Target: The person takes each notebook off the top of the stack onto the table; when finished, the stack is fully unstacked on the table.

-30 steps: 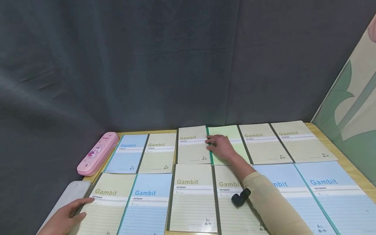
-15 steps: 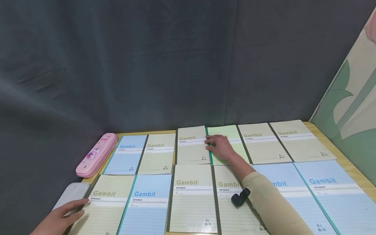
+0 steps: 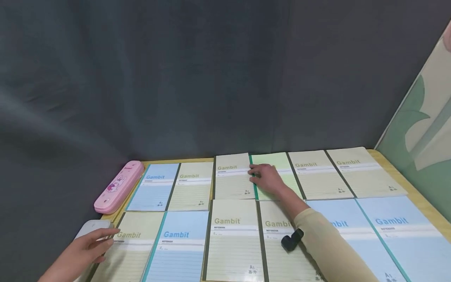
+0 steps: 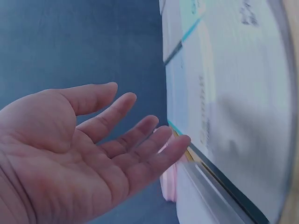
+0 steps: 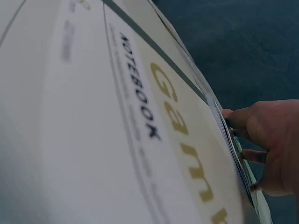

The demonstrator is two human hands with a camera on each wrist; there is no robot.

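My left hand (image 3: 80, 251) hovers over the left edge of the front-left cream notebook (image 3: 132, 250), fingers loosely extended. The left wrist view shows that hand (image 4: 88, 149) palm up to the camera, holding nothing, its shadow on the cover. My right hand (image 3: 268, 179) rests on the green notebook (image 3: 282, 160) in the back row. Its fingertips touch near the green spine, beside a cream notebook (image 3: 232, 182). In the right wrist view, the right hand's fingers (image 5: 254, 156) are bent against the notebooks beyond a nearer cream cover (image 5: 93, 140).
Several cream and blue Gambit notebooks lie in two rows on the wooden table (image 3: 431, 207). A pink pencil case (image 3: 119, 187) lies at the left edge, with a white object (image 3: 92, 226) in front of it. A dark curtain (image 3: 211, 78) hangs behind.
My left hand has lifted off the cream notebook's edge and shifted slightly up and right. The right hand stays on the green notebook. The head view tilts slightly.
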